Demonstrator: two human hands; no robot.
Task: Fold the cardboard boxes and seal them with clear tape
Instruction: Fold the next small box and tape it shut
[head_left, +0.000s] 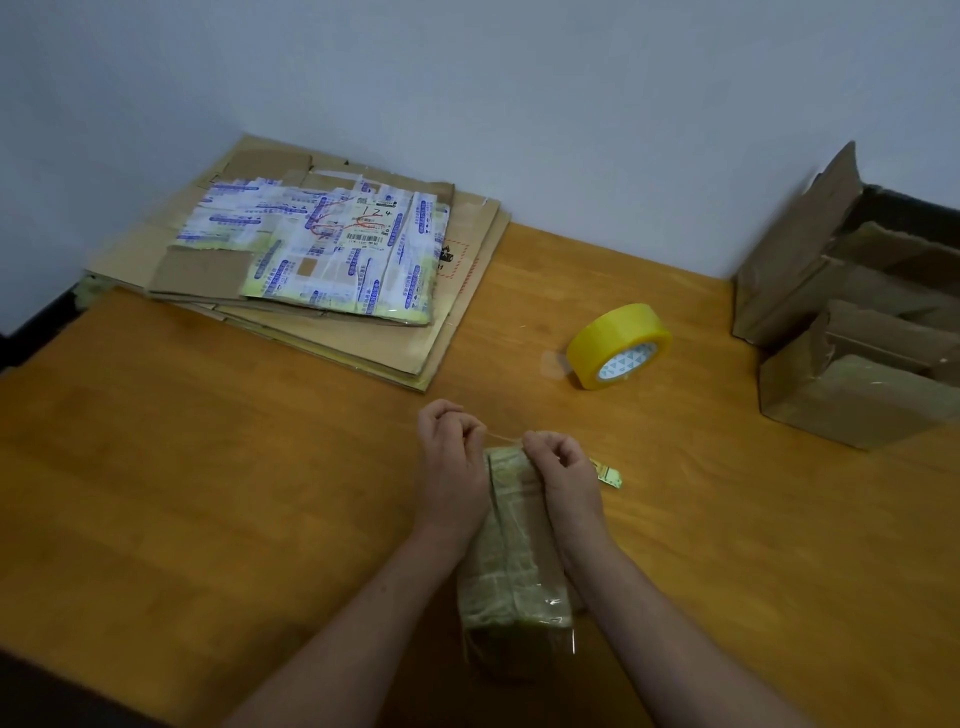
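A small folded cardboard box (514, 561), wrapped in old shiny tape, lies lengthwise on the wooden table (208, 493) between my forearms. My left hand (451, 467) and my right hand (561, 473) hover over its far end, each pinching one end of a thin strip of clear tape (504, 437) stretched taut between them. A yellowish roll of clear tape (618, 345) stands on its edge further back to the right, with a loose tape end on the table beside it.
A stack of flattened cardboard boxes (322, 270), the top one covered in printed labels, lies at the back left against the wall. Folded brown boxes (852, 332) with raised flaps stand at the right edge. A small green-yellow paper scrap (609, 475) lies by my right hand.
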